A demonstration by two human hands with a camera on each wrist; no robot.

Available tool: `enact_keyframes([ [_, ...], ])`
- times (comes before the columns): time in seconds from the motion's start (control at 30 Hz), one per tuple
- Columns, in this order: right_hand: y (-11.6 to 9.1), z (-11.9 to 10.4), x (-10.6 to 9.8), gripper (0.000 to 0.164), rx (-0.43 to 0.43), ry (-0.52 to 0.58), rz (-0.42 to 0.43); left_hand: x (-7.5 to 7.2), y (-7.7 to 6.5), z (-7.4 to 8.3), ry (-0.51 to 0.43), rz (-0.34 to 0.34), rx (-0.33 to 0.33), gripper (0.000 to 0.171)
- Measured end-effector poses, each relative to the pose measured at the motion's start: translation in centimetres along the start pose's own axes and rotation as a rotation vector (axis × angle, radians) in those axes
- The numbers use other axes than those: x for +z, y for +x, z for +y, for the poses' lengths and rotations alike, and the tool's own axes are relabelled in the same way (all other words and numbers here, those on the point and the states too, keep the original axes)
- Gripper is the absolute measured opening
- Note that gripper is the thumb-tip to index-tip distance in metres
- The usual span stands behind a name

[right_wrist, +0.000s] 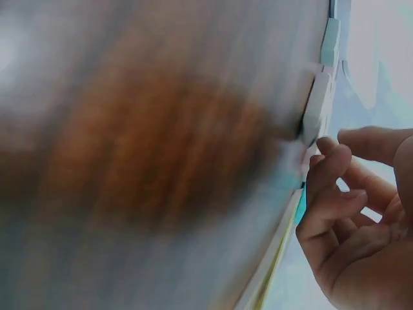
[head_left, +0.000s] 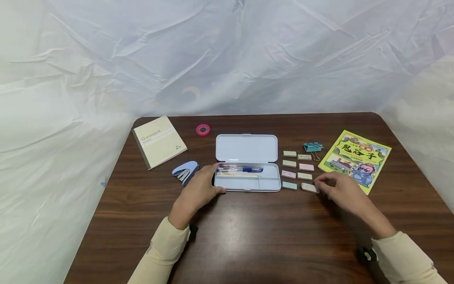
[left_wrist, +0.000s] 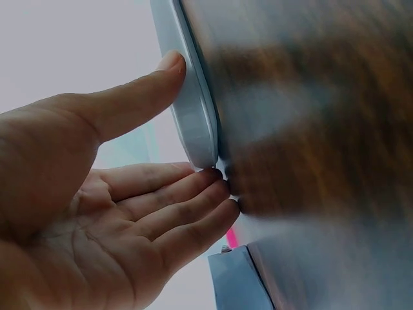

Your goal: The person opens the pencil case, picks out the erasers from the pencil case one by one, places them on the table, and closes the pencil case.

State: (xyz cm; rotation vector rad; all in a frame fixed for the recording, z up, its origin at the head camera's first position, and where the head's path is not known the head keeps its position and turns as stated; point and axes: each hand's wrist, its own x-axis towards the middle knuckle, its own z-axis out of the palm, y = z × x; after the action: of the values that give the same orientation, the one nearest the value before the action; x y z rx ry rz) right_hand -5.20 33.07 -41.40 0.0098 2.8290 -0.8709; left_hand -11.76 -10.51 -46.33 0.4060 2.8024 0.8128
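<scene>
A white pencil case (head_left: 269, 185) lies with its lid folded back, several pens (head_left: 244, 169) in its rear compartment. At its left end my left hand (head_left: 200, 185) holds it, the thumb on the front edge and the fingers at the left side. The left wrist view shows the thumb against the case wall (left_wrist: 193, 110). My right hand (head_left: 342, 191) is at the right end of a white eraser (head_left: 310, 188), its fingers loosely bent. In the right wrist view the fingertips are close to that eraser (right_wrist: 316, 106); whether they touch it is unclear.
Several other small erasers (head_left: 289, 185) stand in two columns right of the case. A teal binder clip (head_left: 313, 147) and a yellow comic-style book (head_left: 356, 157) lie farther right. Leftward are a blue stapler (head_left: 189, 167), a cream notebook (head_left: 159, 142) and a pink tape roll (head_left: 203, 130).
</scene>
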Motion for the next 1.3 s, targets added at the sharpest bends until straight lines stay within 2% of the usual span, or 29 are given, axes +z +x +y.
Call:
enact_keyframes([
  [0.13,0.8,-1.5,-0.3,0.040,-0.011,-0.049,0.021,0.0,0.1,-0.2,0.018,-0.005,0.008,0.100],
  [0.23,1.9,-2.8,-0.2,0.040,-0.037,-0.058,0.046,-0.5,0.1,-0.1,0.006,0.005,0.031,0.095],
  [0.33,3.0,-4.2,0.1,0.041,-0.043,-0.013,0.056,-1.4,0.2,0.1,-0.022,0.038,0.074,0.083],
  [0.43,4.0,-5.3,0.3,0.044,-0.034,0.065,0.065,-3.2,0.3,1.4,-0.075,0.098,0.099,0.073],
  [0.57,5.4,-6.4,0.6,0.049,-0.029,0.156,0.077,-5.6,0.8,4.0,-0.174,0.171,0.051,0.069],
  [0.67,6.7,-7.1,1.1,0.054,-0.018,0.217,0.070,-6.2,2.1,4.8,-0.193,0.209,0.010,0.070],
  [0.77,7.8,-7.7,1.7,0.058,-0.006,0.256,0.054,-6.3,3.5,5.2,-0.176,0.202,-0.035,0.073],
  [0.83,8.4,-8.1,2.0,0.060,-0.003,0.263,0.051,-6.4,4.6,5.2,-0.169,0.167,-0.075,0.079],
  [0.87,8.7,-8.3,2.2,0.060,-0.006,0.266,0.053,-5.8,5.6,4.4,-0.157,0.150,-0.087,0.084],
  [0.9,8.9,-8.5,2.4,0.060,-0.010,0.272,0.059,-5.7,6.1,4.3,-0.158,0.126,-0.102,0.086],
  [0.97,9.4,-8.9,2.7,0.058,-0.020,0.300,0.072,-4.5,8.1,2.6,-0.151,0.101,-0.116,0.092],
  [1.0,9.5,-9.0,2.8,0.057,-0.028,0.313,0.078,-4.5,8.3,2.7,-0.146,0.091,-0.111,0.094],
  [1.07,9.7,-9.3,3.1,0.056,-0.043,0.341,0.089,-3.1,10.0,0.6,-0.118,0.092,-0.090,0.093],
  [1.1,9.8,-9.4,3.2,0.055,-0.050,0.348,0.094,-3.0,10.4,0.4,-0.116,0.092,-0.078,0.088],
  [1.13,9.8,-9.5,3.3,0.055,-0.054,0.350,0.098,-2.3,11.3,-0.8,-0.106,0.099,-0.054,0.089],
  [1.2,9.8,-9.6,3.5,0.054,-0.061,0.350,0.108,-2.2,11.5,-1.3,-0.087,0.098,-0.020,0.084],
  [1.23,9.8,-9.6,3.5,0.054,-0.064,0.349,0.113,-1.6,12.4,-2.4,-0.084,0.100,-0.011,0.083],
  [1.3,9.8,-9.6,3.7,0.055,-0.067,0.346,0.122,-1.8,12.1,-2.5,-0.087,0.106,0.014,0.078],
])
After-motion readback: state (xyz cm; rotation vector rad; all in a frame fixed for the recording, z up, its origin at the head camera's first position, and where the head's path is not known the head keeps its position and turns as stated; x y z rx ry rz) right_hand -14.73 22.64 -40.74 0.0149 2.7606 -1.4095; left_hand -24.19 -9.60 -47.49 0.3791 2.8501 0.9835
